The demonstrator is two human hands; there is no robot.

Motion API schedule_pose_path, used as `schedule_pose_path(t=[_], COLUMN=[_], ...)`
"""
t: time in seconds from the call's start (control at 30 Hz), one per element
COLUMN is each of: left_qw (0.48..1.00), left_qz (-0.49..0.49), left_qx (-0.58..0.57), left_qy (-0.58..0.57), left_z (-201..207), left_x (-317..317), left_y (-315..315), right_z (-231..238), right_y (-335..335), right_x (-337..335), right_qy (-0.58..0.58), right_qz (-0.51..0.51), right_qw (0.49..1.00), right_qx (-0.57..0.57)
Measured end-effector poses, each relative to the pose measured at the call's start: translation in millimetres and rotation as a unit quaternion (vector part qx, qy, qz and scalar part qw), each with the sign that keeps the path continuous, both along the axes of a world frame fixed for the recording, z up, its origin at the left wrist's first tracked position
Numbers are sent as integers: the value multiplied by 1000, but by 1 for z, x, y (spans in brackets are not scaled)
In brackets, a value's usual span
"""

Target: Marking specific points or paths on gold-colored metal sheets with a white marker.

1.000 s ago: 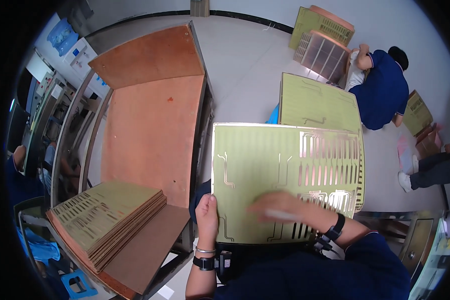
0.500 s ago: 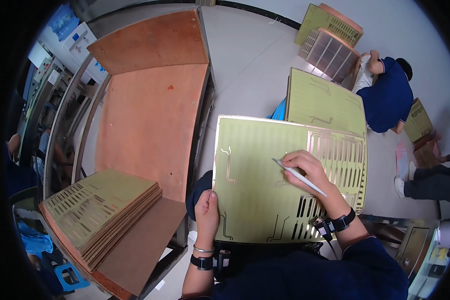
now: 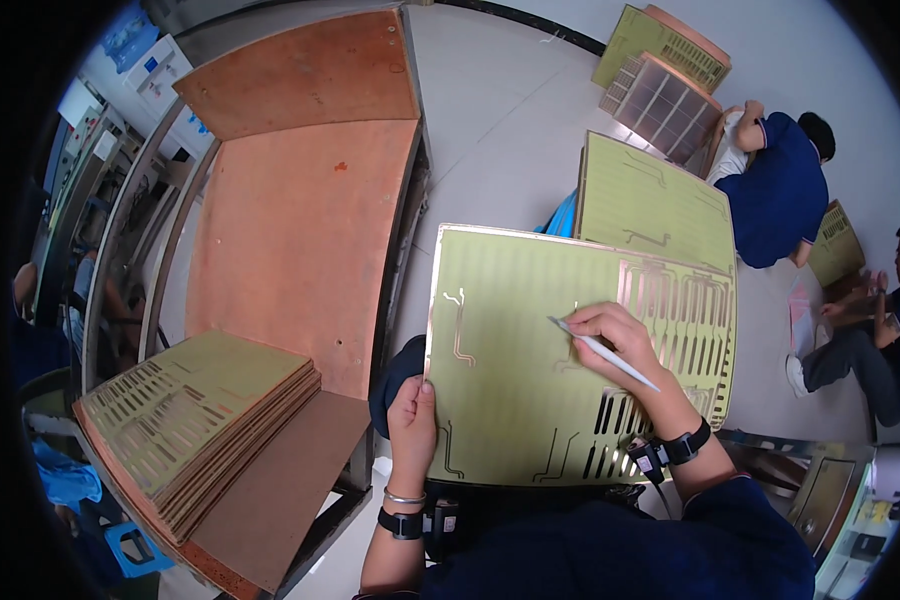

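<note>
A large yellow-green circuit board panel (image 3: 515,375) with copper tracks and rows of slots lies across my lap, slightly tilted. My left hand (image 3: 411,408) is closed on its left edge, thumb on the upper face. Over the middle of the panel, my right hand (image 3: 618,338) pinches a slim white pen-shaped tool (image 3: 612,356). The tool's thin grey tip points up and left, at or just above the green surface; I cannot tell whether it touches. Its tapered back end reaches toward my right wrist.
To the left stands a metal-framed rack with a copper-coloured board (image 3: 300,235), bearing a stack of similar panels (image 3: 195,405). Another panel (image 3: 655,200) lies just beyond mine. Two seated co-workers (image 3: 775,190) are at the right, and more boards (image 3: 660,105) lean by the far wall.
The view has shifted slightly, and more of the seated person at the far right now shows. My hands, the pen-shaped tool and the panel keep nearly the same places.
</note>
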State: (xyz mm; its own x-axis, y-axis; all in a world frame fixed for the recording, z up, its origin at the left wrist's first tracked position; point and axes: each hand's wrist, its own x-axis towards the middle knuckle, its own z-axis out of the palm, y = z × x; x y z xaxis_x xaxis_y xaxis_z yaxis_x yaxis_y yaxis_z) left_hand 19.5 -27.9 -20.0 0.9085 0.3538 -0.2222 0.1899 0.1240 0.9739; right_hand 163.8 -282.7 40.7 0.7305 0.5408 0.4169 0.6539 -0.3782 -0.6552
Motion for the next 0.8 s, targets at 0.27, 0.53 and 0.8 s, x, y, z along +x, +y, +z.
schedule_pose_path(t=[0.27, 0.53, 0.8], left_qw=[1000, 999, 999], left_qz=[-5, -2, 3], left_qx=[22, 33, 47], left_qy=[-2, -1, -10], left_z=[-1, -1, 1], left_x=[0, -3, 2], left_y=[1, 1, -2], right_z=[9, 6, -7], right_y=[18, 35, 67], right_x=[5, 15, -25], right_qy=[22, 5, -130], right_qz=[-12, -82, 219], right_qw=[1000, 996, 961], right_qx=[-9, 32, -108])
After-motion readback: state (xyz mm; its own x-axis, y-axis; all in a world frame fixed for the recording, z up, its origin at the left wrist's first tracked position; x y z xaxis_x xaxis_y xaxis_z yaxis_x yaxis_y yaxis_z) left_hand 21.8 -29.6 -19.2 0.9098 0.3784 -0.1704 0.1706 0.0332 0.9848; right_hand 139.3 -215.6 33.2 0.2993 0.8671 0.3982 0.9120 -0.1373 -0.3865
